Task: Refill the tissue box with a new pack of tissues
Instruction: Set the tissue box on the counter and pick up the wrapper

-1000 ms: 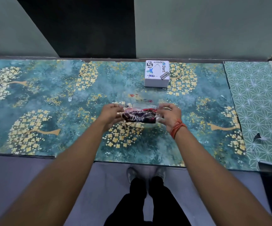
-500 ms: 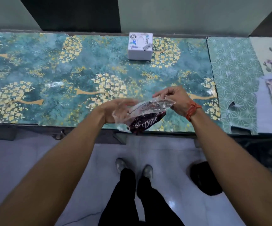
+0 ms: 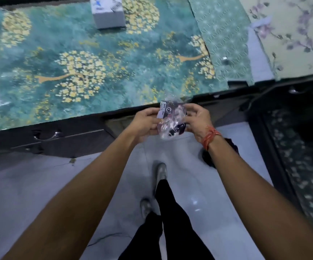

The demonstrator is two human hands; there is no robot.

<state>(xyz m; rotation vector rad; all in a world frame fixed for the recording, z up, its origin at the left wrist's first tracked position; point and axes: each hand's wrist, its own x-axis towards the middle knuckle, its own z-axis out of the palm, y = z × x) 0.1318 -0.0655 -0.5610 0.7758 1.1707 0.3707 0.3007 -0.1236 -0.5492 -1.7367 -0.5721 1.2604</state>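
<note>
A: Tissue pack (image 3: 171, 118), where is it?
B: Off the table's (image 3: 95, 72) near edge; our left hand (image 3: 146, 121) and right hand (image 3: 196, 120) pinch its wrapper, fingers closed.
A: Progress?
B: Early, we judge: wrapper on, tissue box (image 3: 107, 13) waits at the far edge.

- We look down on a counter (image 3: 61, 59) covered in teal sheeting printed with golden trees.
- To its right lie a pale green geometric sheet (image 3: 225, 42) and a cream floral one (image 3: 292, 29).
- Below it, a dark drawer front (image 3: 58, 139) carries a metal handle (image 3: 46, 135).
- The glossy grey floor (image 3: 29, 199) reflects light.
</note>
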